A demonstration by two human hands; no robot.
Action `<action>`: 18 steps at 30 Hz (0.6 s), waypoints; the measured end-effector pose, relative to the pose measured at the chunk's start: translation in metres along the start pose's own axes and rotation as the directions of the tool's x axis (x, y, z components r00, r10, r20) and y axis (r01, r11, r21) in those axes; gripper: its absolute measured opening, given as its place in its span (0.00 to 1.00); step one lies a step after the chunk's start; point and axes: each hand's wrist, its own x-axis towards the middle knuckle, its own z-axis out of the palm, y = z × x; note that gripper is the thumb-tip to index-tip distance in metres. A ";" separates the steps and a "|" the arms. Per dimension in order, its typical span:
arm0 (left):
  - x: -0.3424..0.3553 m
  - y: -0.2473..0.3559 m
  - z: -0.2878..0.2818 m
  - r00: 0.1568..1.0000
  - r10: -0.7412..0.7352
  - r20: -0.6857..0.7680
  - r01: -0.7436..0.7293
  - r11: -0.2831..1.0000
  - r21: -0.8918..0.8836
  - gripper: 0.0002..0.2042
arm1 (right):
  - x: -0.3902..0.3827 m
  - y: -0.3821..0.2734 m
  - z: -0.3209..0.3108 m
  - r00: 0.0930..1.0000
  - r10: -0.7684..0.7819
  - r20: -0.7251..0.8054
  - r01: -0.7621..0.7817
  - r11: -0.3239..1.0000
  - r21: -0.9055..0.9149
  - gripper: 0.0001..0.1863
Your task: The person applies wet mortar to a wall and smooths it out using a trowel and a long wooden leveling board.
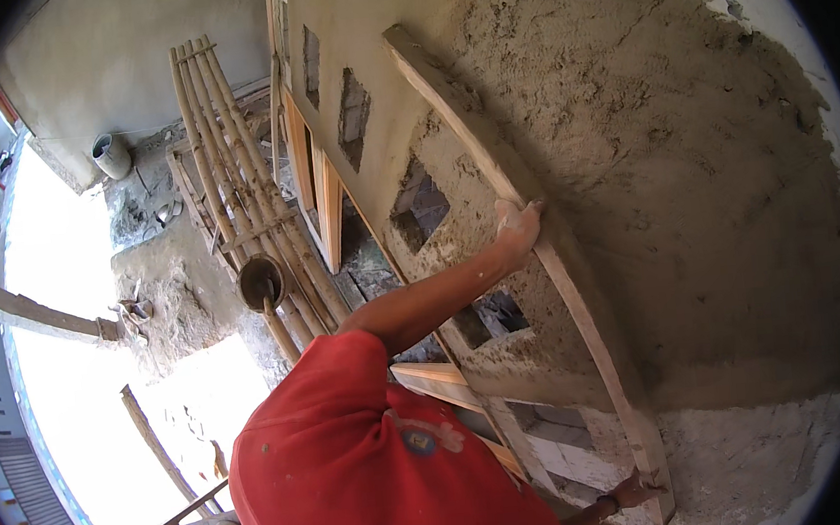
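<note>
Wet plastered wall [689, 172], long wooden straightedge [526, 225] flat against it; both hands [518, 227] [638, 489] grip closed around it.

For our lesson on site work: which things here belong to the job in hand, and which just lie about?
In use: long board, plastered wall, left hand, right hand.
Lying about: bamboo poles, bucket, round pan.

The long pale wooden straightedge board [516, 225] lies flat against the wet grey plastered wall [689, 172], leaving no gap behind it. To its right the plaster stretches open and unobstructed. To its left, square wall openings [420, 206], a wooden frame [321, 196] and leaning bamboo poles [235, 168] crowd the way.
</note>
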 end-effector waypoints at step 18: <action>0.010 -0.075 -0.104 0.966 -0.229 -0.120 0.243 0.963 0.116 0.16 | -0.044 0.100 0.050 0.503 0.680 0.533 -0.771 0.074 0.633 0.21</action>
